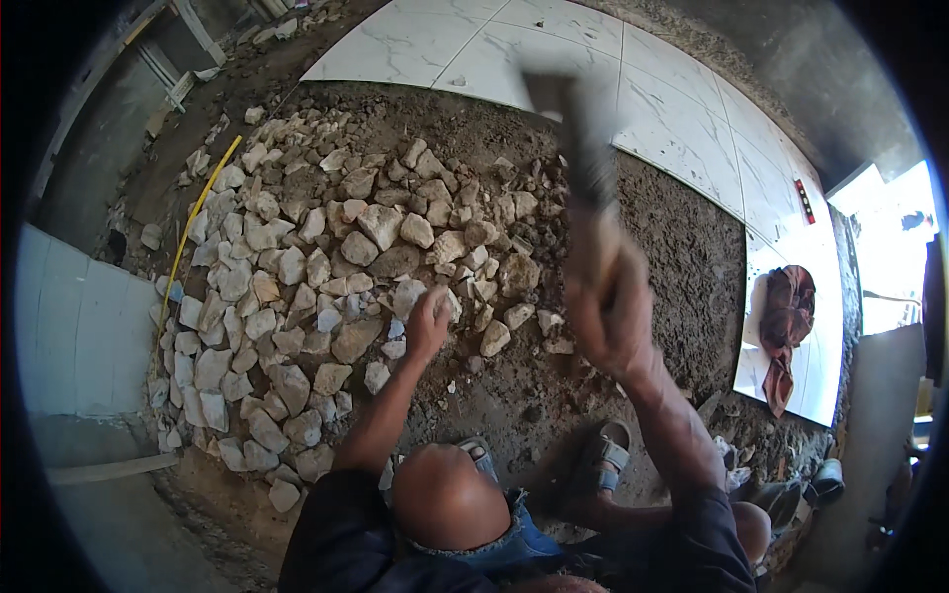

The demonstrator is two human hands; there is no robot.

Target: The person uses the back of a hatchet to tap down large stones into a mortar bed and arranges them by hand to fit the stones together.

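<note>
My right hand [615, 311] is closed round the handle of a hammer [591, 188], whose dark head is raised toward the white tiles and smeared by motion. Low over the stones, my left hand [429, 324] has its fingers curled round a pale stone [453, 304], which shows only in part. Many rough, light-coloured stones [378, 225] lie packed side by side over the ground to the left and ahead of that hand. Smaller, darker rubble fills the strip between the stones and the hammer.
Dark, damp soil [682, 267] spreads to the right. White marbled tiles [682, 138] border the far and right sides, with a crumpled reddish-brown cloth [788, 306] and a small red level [805, 202] on them. A yellow strip [203, 198] runs along the stones' left edge. My sandalled foot [611, 457] is near.
</note>
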